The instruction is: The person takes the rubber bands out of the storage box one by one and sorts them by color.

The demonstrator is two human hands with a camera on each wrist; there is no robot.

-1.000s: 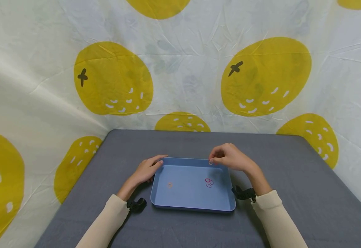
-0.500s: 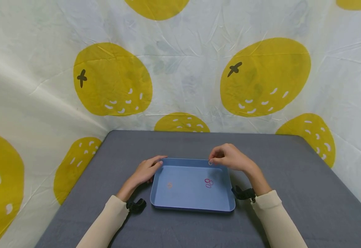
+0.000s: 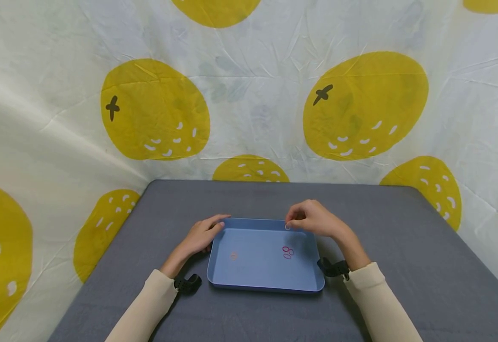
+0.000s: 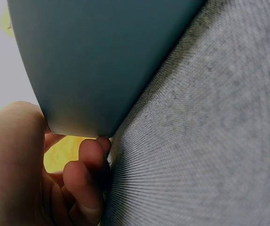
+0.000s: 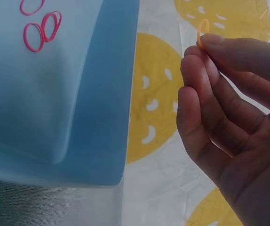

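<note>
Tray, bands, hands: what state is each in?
Tray: upright, flat on the table.
Pink bands: loose, clustered in the tray.
Orange band or bands: loose in the tray, count unclear.
Held band: pinched in the air.
Left hand: touching the tray's corner.
Right hand: pinching that band.

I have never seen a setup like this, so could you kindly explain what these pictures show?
There is no robot here: a person works with two bare hands. The wide picture comes from a camera worn on the head, looking forward and down; the two closer ones come from cameras worn on each wrist. A blue tray sits on a grey surface. In it lie pinkish-red loops towards the right and a smaller-looking orange ring towards the left. The left hand holds the tray's far left corner, while the right hand pinches a thin orange-yellow loop.
</note>
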